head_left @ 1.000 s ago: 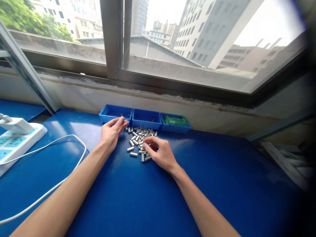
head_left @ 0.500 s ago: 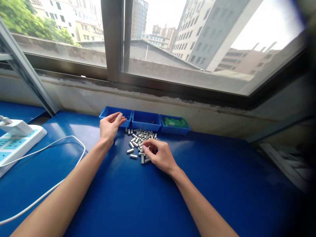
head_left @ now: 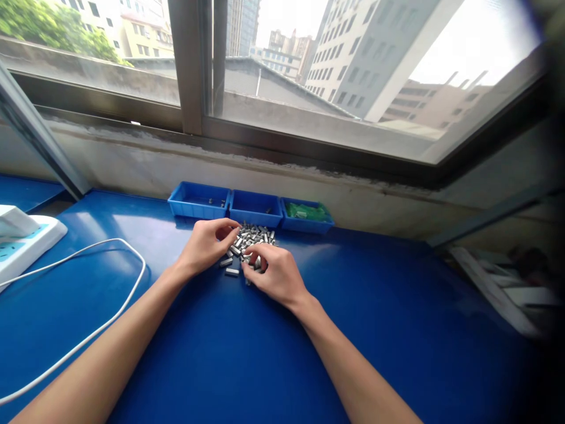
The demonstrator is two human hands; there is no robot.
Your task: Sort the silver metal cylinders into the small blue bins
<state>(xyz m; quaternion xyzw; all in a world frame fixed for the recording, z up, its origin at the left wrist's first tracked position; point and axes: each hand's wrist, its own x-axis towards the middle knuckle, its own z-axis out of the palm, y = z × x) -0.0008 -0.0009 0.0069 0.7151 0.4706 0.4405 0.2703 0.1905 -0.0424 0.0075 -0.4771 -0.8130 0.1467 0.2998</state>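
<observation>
A loose pile of short silvery metal spacers (head_left: 253,234) lies on the blue table. At the pile's left edge is my left hand (head_left: 207,244), its thumb and forefinger curled almost together; whatever is between the tips is too small to make out. My right hand (head_left: 276,274) reaches over the near right side of the pile, thumb and forefinger bent and apart among the spacers. Its other fingers are partly hidden. One single spacer (head_left: 232,272) lies a little in front of the pile. Behind stands the left blue bin (head_left: 194,210), with a few small pieces inside.
A middle blue bin (head_left: 253,219) holds a small piece; the right blue bin (head_left: 306,225) contains a green bag (head_left: 304,211). At left are a white power strip (head_left: 42,241) and a white cable (head_left: 136,282). A window and low wall run behind the table (head_left: 247,365).
My left hand has come down from the left bin to the pile, its fingers now curled. My right hand has shifted slightly left over the spacers. The view has turned a little.
</observation>
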